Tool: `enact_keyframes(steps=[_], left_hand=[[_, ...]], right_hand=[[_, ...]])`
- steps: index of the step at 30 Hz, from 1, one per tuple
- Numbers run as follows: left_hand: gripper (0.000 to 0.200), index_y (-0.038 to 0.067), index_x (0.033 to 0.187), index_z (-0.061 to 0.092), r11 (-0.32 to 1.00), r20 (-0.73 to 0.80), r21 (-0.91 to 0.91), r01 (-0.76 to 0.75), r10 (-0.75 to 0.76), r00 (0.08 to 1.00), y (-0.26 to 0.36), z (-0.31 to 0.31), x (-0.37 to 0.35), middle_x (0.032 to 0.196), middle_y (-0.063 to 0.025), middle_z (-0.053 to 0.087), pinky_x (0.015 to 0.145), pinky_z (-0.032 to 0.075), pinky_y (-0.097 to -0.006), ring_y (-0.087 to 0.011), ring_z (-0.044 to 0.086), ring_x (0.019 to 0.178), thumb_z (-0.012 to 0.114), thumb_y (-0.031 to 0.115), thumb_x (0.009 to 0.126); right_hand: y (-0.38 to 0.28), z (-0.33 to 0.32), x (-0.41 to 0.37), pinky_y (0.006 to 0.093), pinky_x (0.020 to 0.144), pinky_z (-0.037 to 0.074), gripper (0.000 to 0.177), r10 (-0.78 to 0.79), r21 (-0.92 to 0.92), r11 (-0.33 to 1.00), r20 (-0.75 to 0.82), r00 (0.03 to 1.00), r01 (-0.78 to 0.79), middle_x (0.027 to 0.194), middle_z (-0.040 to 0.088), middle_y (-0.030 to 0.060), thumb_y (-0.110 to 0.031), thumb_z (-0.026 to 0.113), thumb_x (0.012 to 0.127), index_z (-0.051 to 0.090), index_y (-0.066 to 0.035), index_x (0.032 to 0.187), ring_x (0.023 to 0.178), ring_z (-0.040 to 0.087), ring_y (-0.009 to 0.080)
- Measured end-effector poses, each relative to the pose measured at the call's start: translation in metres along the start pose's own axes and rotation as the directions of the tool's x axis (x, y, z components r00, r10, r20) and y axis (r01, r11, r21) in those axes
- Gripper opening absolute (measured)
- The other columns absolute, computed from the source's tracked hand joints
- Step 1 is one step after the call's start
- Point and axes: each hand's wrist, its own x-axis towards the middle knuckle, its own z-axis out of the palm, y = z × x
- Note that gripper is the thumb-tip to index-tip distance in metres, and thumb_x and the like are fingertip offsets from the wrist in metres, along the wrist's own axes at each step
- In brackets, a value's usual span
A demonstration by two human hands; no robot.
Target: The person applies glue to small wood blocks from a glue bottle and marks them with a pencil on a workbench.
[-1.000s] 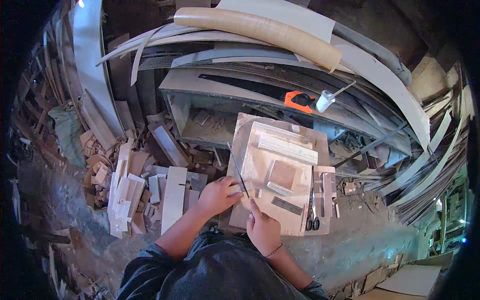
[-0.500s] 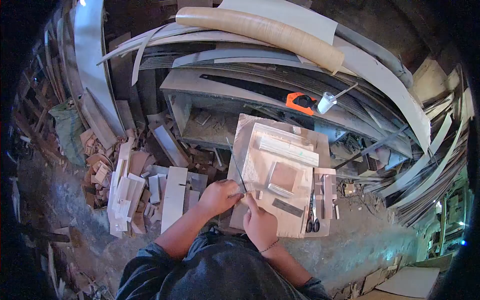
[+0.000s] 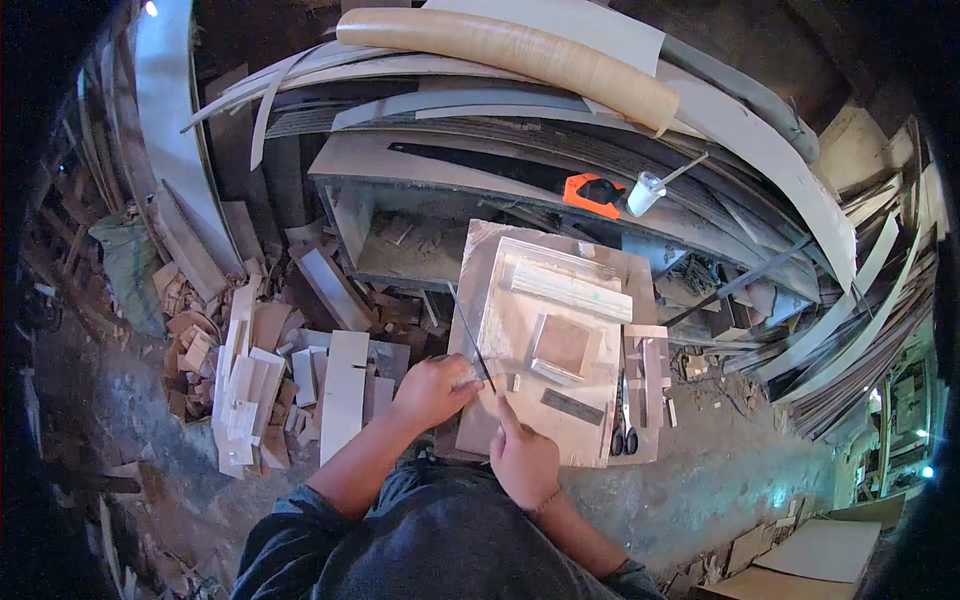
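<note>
My right hand (image 3: 525,465) is closed on a long, thin dark blade-like tool (image 3: 468,330), its index finger stretched along the near end. The tool slants up and left, away from me. My left hand (image 3: 437,390) is closed beside it, fingertips pinched right at the tool's edge; what they hold is mostly hidden. Both hands are over the near left part of a wooden board (image 3: 480,420). On that board lie a square brown block (image 3: 562,347), a light wooden strip (image 3: 570,290), a dark flat strip (image 3: 572,406) and a small wood piece (image 3: 515,382).
Scissors (image 3: 624,425) lie at the board's right edge beside wood strips (image 3: 652,380). A handsaw with an orange handle (image 3: 592,196) and a white cup (image 3: 645,193) holding a stick rest on the cabinet (image 3: 340,170) behind. Wood offcuts (image 3: 255,400) pile up on the left.
My right hand has drawn the thin tool slightly back toward me, past my left fingertips. My left hand keeps its pinch. The whole view has shifted a little.
</note>
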Motion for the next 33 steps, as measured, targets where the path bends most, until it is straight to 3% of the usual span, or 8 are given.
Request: enact_keyframes(steps=[6, 9, 12, 21, 27, 30, 33], left_hand=[[0.026, 0.008, 0.096, 0.064, 0.997, 0.024, 0.005, 0.072, -0.072, 0.997, 0.001, 0.001, -0.001, 0.087, -0.0198, 0.067, 0.068, 0.054, -0.0489, -0.0428, 0.066, 0.082, 0.075, 0.026, 0.081], [0.026, 0.006, 0.096, 0.064, 0.995, 0.032, 0.008, 0.098, -0.098, 0.995, 0.007, -0.003, -0.001, 0.087, -0.0203, 0.067, 0.069, 0.053, -0.0489, -0.0429, 0.066, 0.082, 0.074, 0.026, 0.082], [0.028, 0.005, 0.097, 0.064, 1.0, 0.027, -0.019, 0.009, -0.008, 1.0, -0.008, 0.004, -0.001, 0.087, -0.0203, 0.066, 0.07, 0.053, -0.0485, -0.0426, 0.066, 0.083, 0.074, 0.027, 0.082], [0.03, 0.003, 0.095, 0.062, 1.0, 0.035, -0.02, 0.004, -0.004, 0.999, -0.008, 0.006, -0.001, 0.086, -0.0208, 0.066, 0.069, 0.053, -0.0488, -0.0431, 0.065, 0.081, 0.074, 0.027, 0.081], [0.031, 0.003, 0.094, 0.063, 0.999, 0.019, -0.03, 0.042, -0.042, 0.999, 0.001, -0.001, -0.002, 0.083, -0.0222, 0.067, 0.067, 0.053, -0.0502, -0.0437, 0.066, 0.081, 0.075, 0.029, 0.081], [0.031, 0.004, 0.095, 0.063, 0.998, 0.027, -0.017, 0.065, -0.065, 0.998, 0.007, -0.005, -0.001, 0.082, -0.0229, 0.067, 0.067, 0.053, -0.0506, -0.0439, 0.066, 0.079, 0.075, 0.029, 0.081], [0.032, 0.005, 0.092, 0.059, 0.997, 0.022, 0.006, 0.071, -0.071, 0.997, 0.002, 0.001, -0.002, 0.079, -0.0215, 0.065, 0.064, 0.052, -0.0518, -0.0434, 0.065, 0.076, 0.072, 0.032, 0.082]], right_hand=[[-0.007, 0.004, 0.018, 0.0431, 0.055, 0.053, 0.056, -0.017, -0.035, 0.999, -0.023, 1.0, 0.016, 0.07, 0.065, 0.0138, -0.013, 0.06, 0.084, 0.049, -0.01, 0.139, 0.058, 0.065, 0.0312], [0.001, 0.0, -0.01, 0.0435, 0.055, 0.053, 0.056, -0.018, -0.022, 1.0, -0.004, 1.0, 0.018, 0.07, 0.065, 0.014, -0.013, 0.059, 0.085, 0.049, -0.01, 0.139, 0.058, 0.065, 0.0314], [0.008, -0.002, -0.027, 0.044, 0.054, 0.053, 0.054, -0.012, 0.023, 1.0, 0.012, 1.0, 0.012, 0.07, 0.065, 0.0142, -0.012, 0.059, 0.086, 0.05, -0.009, 0.139, 0.058, 0.065, 0.0317], [-0.006, 0.005, 0.014, 0.0437, 0.054, 0.053, 0.051, -0.028, 0.002, 1.0, -0.059, 0.998, 0.028, 0.068, 0.065, 0.0149, -0.012, 0.058, 0.086, 0.051, -0.009, 0.136, 0.057, 0.065, 0.0325], [0.006, -0.007, -0.024, 0.0453, 0.054, 0.053, 0.054, -0.032, -0.005, 0.999, -0.018, 0.999, 0.032, 0.068, 0.065, 0.0146, -0.014, 0.058, 0.086, 0.05, -0.009, 0.139, 0.057, 0.065, 0.0327], [0.009, -0.015, -0.035, 0.0452, 0.054, 0.053, 0.057, 0.012, -0.052, 0.999, 0.081, 0.997, -0.008, 0.068, 0.065, 0.0143, -0.013, 0.06, 0.084, 0.049, -0.009, 0.14, 0.056, 0.064, 0.0327], [0.011, -0.005, -0.019, 0.0449, 0.051, 0.053, 0.061, -0.056, -0.021, 0.998, -0.01, 0.998, 0.056, 0.067, 0.064, 0.013, -0.017, 0.06, 0.084, 0.046, -0.011, 0.143, 0.053, 0.063, 0.0305]])
